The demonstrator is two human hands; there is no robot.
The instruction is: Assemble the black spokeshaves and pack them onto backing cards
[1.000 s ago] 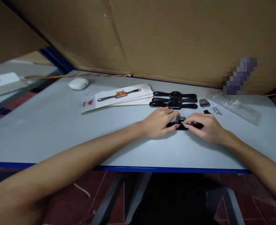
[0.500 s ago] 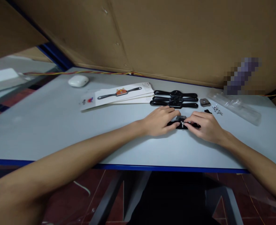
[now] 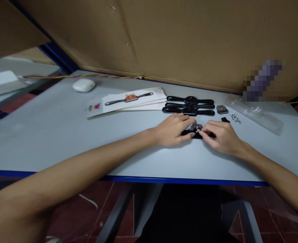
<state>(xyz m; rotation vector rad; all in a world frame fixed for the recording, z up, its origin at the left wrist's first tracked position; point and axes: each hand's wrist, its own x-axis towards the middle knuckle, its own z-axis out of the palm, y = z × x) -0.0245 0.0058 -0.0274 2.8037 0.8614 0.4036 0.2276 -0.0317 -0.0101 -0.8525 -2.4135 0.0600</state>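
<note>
Both hands (image 3: 197, 132) stay on the black spokeshave (image 3: 189, 134), barely shifted.

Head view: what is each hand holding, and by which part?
Left hand grips the black spokeshave body by its left handle; right hand pinches a small silver screw at its centre.

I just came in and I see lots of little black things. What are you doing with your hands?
A person is working on a black spokeshave body lying on the grey table. The left hand holds it down, while the right hand pinches a small silver wing screw at its middle. Behind sit three more black spokeshave bodies, a metal blade, spare wing screws and printed cards.
</note>
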